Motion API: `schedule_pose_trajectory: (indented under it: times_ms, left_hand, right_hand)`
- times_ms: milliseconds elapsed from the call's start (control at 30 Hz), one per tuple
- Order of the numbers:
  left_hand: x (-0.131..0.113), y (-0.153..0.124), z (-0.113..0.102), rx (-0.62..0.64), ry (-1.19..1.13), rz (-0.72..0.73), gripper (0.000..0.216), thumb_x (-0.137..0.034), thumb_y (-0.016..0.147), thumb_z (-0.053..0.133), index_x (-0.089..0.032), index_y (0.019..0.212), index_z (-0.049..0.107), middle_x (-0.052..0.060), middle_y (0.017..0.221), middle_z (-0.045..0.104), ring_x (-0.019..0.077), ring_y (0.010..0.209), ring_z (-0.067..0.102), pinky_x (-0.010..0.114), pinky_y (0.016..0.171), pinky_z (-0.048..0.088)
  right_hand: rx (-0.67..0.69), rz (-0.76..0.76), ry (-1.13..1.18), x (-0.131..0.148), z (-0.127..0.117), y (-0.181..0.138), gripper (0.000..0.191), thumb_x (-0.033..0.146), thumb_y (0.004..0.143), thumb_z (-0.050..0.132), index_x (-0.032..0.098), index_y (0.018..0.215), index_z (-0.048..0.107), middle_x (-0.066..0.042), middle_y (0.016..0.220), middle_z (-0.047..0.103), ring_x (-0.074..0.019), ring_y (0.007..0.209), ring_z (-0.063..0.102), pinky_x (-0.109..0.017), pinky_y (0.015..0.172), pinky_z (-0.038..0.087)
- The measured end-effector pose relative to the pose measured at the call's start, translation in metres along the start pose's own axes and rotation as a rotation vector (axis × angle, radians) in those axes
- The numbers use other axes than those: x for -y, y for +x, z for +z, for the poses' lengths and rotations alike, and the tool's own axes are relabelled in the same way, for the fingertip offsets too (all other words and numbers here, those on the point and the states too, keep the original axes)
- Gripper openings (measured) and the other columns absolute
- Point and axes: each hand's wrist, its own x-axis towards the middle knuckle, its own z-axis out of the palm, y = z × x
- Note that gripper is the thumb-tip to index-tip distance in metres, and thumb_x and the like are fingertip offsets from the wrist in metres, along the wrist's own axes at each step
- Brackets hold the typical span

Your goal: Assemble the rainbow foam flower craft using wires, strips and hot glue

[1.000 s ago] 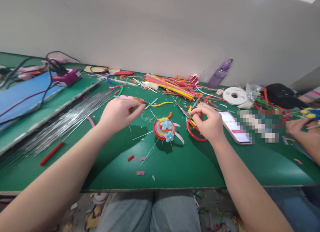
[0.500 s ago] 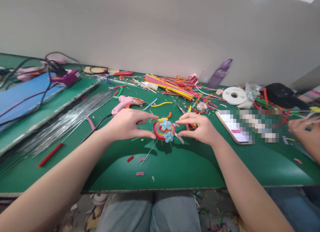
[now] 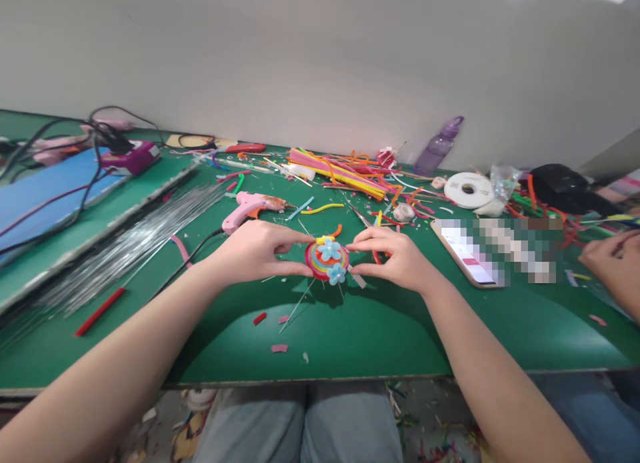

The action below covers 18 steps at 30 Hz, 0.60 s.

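Between my two hands is a small round disc coiled from rainbow-coloured pipe cleaner [image 3: 314, 266], with two light blue flowers [image 3: 330, 251] on its face. My left hand [image 3: 260, 250] pinches its left edge, thumb below and index finger above. On the other side, my right hand [image 3: 393, 255] grips the right edge with thumb and fingertips. A pale strip [image 3: 357, 277] sticks out beneath the right thumb. Thin wires lie on the table under the disc.
A pink glue gun [image 3: 249, 208] lies behind my left hand. Bundled pipe cleaners [image 3: 340, 173], scissors [image 3: 361, 216], a white spool [image 3: 469, 191], a purple bottle [image 3: 440, 146] and a phone [image 3: 465, 253] are around. Silver wires [image 3: 145, 240] lie left. Another person's hand [image 3: 614, 263] is at the right.
My right fingertips have come slightly closer to the disc's right edge. The disc has shifted a little to the left. The other person's hand at the right has moved slightly.
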Motion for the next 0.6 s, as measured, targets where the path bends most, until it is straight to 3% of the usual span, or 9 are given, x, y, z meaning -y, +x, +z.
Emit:
schedule_pose_trajectory:
  times_ms: [600]
  left_hand:
    - [0.0007, -0.0007, 0.0011, 0.007, -0.010, 0.009, 0.054, -0.061, 0.079, 0.060, -0.020, 0.112, 0.069, -0.005, 0.053, 0.051, 0.0081, 0.049, 0.043, 0.021, 0.052, 0.031]
  right_hand:
    - [0.039, 0.008, 0.015, 0.0012, -0.0005, 0.0003, 0.033, 0.041, 0.077, 0.072, 0.026, 0.107, 0.070, -0.006, 0.103, 0.067, -0.0200, 0.095, 0.062, -0.038, 0.085, 0.051]
